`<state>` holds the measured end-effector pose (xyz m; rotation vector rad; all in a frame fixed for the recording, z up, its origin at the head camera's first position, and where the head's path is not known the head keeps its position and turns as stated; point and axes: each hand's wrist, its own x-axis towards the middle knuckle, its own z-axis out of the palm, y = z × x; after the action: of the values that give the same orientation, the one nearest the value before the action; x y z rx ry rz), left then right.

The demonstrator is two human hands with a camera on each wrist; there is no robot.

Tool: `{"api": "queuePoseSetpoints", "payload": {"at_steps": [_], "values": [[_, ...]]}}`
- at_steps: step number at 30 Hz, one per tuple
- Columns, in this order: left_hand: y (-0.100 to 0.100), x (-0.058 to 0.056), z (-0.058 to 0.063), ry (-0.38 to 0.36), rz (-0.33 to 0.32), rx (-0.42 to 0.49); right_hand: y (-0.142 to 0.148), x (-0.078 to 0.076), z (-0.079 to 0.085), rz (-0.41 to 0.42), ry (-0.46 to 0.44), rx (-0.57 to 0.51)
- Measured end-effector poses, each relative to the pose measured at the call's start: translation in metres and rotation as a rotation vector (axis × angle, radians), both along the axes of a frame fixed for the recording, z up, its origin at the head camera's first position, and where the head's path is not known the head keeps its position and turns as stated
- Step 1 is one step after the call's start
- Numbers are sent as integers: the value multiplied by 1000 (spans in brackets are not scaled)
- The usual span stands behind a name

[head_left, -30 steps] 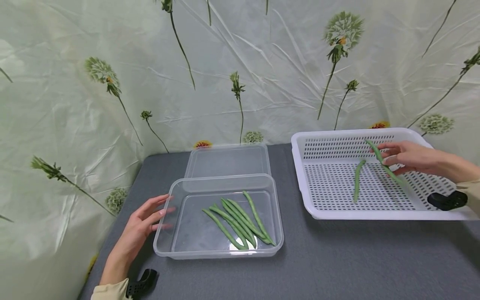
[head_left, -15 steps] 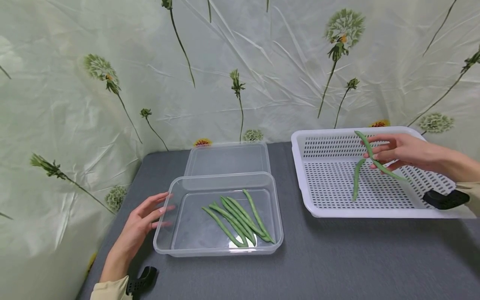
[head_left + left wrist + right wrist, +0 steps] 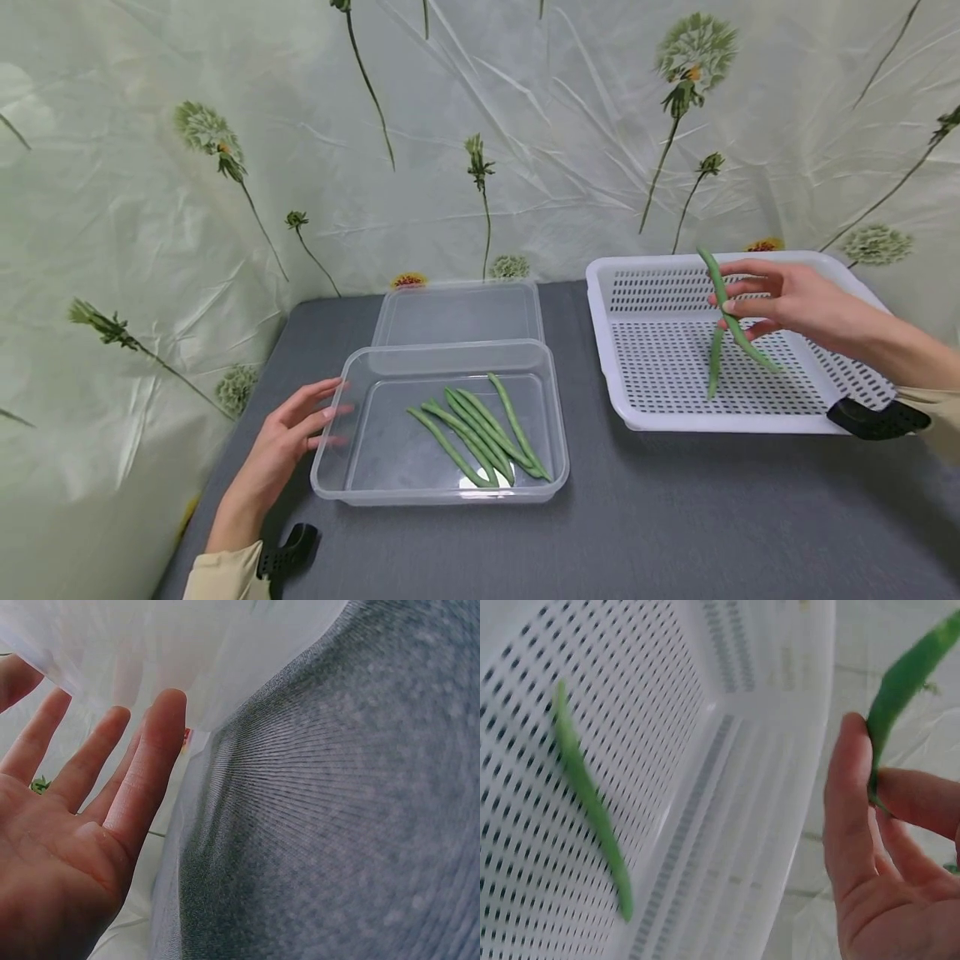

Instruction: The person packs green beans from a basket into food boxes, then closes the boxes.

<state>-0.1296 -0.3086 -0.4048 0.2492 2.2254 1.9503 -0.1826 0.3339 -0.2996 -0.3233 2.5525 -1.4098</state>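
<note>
Over the white perforated basket [image 3: 660, 421], my right hand [image 3: 806, 304] pinches a green bean [image 3: 738, 333] between thumb and fingers; the right wrist view shows the pinched bean [image 3: 900, 686] raised beside the basket's wall. One other bean [image 3: 592, 806] lies on the basket floor, partly hidden in the head view. My left hand [image 3: 273, 446] is at the left side of the clear plastic container [image 3: 390, 498], fingers extended against or close to its wall; in the left wrist view, the fingers [image 3: 146, 765] look straight. Several green beans [image 3: 480, 433] lie in the container, mostly toward its right.
Behind the container, a clear flat lid [image 3: 461, 312] lies on the grey cloth-covered table [image 3: 600, 517]. A flower-printed sheet [image 3: 420, 200] hangs along the back and left. The basket stands to the right, with a strip of table between it and the container.
My right hand has lifted the pinched bean up and to the left, from low inside the basket to above it. The left hand has stayed at the container's side.
</note>
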Motion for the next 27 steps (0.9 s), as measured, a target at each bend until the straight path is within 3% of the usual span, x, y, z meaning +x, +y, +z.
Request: {"api": "queuePoseSetpoints", "payload": {"at_steps": [11, 27], "values": [[0, -1, 1, 12, -1, 11, -43, 25, 7, -47, 71, -62], [0, -1, 0, 1, 12, 1, -101, 56, -3, -6, 149, -156]]}}
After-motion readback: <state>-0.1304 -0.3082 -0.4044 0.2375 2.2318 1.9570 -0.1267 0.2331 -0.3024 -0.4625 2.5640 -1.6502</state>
